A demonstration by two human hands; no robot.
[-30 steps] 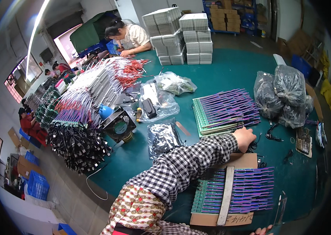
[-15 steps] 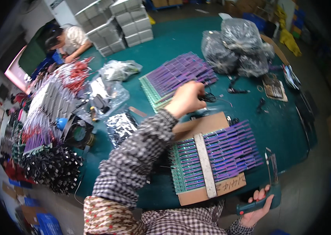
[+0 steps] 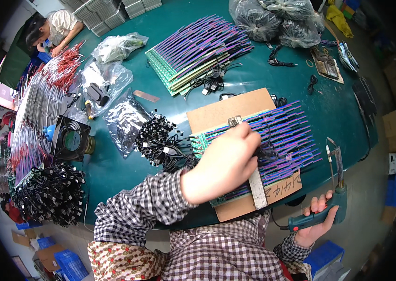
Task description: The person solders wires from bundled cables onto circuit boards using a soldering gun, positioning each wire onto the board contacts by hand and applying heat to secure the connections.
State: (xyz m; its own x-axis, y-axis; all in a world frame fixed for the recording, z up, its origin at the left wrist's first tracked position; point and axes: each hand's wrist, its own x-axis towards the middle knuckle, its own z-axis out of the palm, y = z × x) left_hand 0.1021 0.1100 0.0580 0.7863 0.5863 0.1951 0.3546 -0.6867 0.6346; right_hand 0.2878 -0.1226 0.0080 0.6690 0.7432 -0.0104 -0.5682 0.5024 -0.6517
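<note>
My left hand point(image 3: 223, 164), its fingers closed, is over the row of purple-blue strip circuit boards point(image 3: 287, 140) with green ends. A coiled black cable point(image 3: 268, 151) lies over the strips at its fingertips, seemingly pinched there; the fingers partly hide the grip. Under the strips is a brown cardboard sheet point(image 3: 226, 112). A whitish metal bar point(image 3: 258, 189) crosses them, its middle covered by my hand. At the table's front right edge, my right hand point(image 3: 318, 220) is wrapped round a green soldering gun point(image 3: 340, 206), its metal tip pointing up.
Beyond the cardboard stands a stack of similar strip boards point(image 3: 198, 51) with black cables point(image 3: 214, 79) beside it. Left are a black cable bundle point(image 3: 155, 140), a small fan point(image 3: 71, 140) and piled wires point(image 3: 48, 192). Bagged parts point(image 3: 277, 21) sit far right. Another person point(image 3: 59, 30) works far left.
My left hand has come back from the far board stack to the nearer strips, with a black cable at its fingers. My right hand still holds the soldering gun. The view has shifted.
</note>
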